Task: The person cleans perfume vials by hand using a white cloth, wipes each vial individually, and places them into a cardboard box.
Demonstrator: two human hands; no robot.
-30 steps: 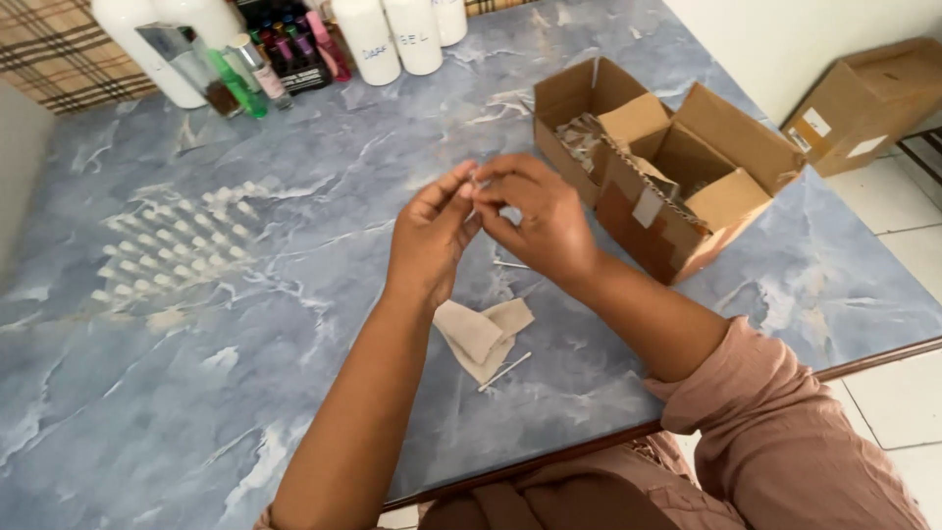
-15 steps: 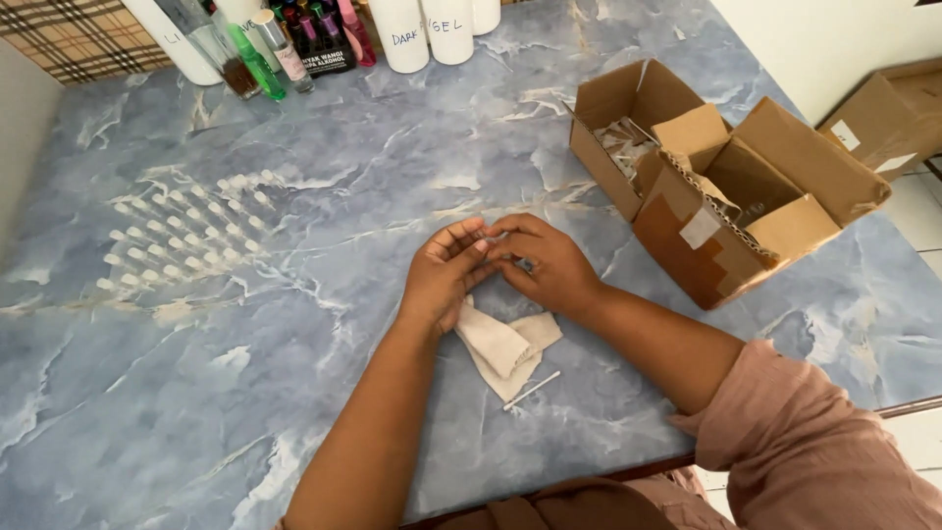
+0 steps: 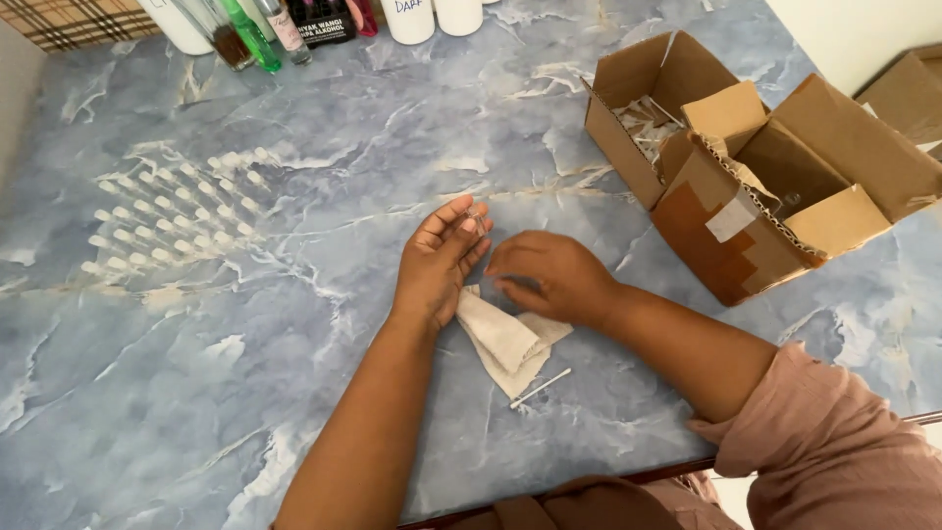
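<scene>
The left hand rests on the blue marbled surface, near its middle, with the palm turned up a little. Its fingers pinch a tiny clear vial at the fingertips. The vial is very small, so I cannot tell if it has a cap on. Its long side seems to run along the fingers, pointing toward the far edge of the surface.

The right hand lies just beside the left one, knuckles up and fingers curled. It touches the beige cloth under it. I cannot tell if it holds anything. The two hands are close but not joined. The vial is nearer the left hand; the right hand sits just to the vial's right, a bit toward the near edge.

A thin white stick lies just past the cloth, toward the near edge. Rows of small clear vials stand toward the left edge, well apart from the hands. An open cardboard box sits near the right edge. Bottles line the far edge.
</scene>
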